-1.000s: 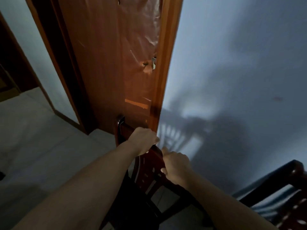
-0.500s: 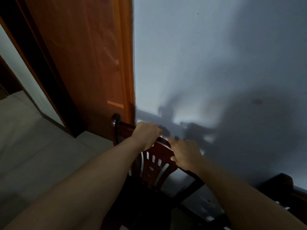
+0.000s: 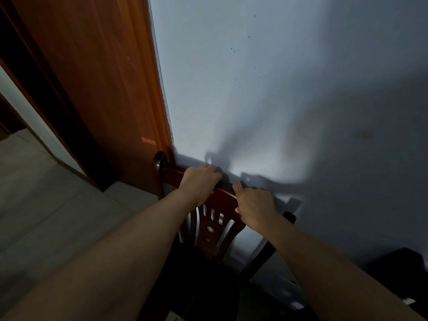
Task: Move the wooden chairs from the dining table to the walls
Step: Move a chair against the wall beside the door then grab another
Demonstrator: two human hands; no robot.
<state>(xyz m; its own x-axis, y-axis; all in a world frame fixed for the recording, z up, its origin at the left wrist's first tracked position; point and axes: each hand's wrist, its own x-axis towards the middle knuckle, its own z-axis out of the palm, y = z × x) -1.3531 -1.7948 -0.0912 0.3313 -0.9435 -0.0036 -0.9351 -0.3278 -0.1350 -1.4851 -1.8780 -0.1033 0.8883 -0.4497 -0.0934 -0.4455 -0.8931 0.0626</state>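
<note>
Dim room w/ grey wall [image 3: 266,93] by door frame [image 3: 139,84]: wooden chair [image 3: 209,230] backed close to wall, left hand [image 3: 199,181] & right hand [image 3: 254,208] curled shut on top rail, likely for steering flush.

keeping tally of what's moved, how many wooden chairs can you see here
1 for certain: the wooden chair against the wall beside the door, its top rail held by the left hand and right hand. A dark shape at lower right might be another; too dim to tell.

Tiled floor [image 3: 46,205] carries wooden chair [image 3: 210,228].
</note>
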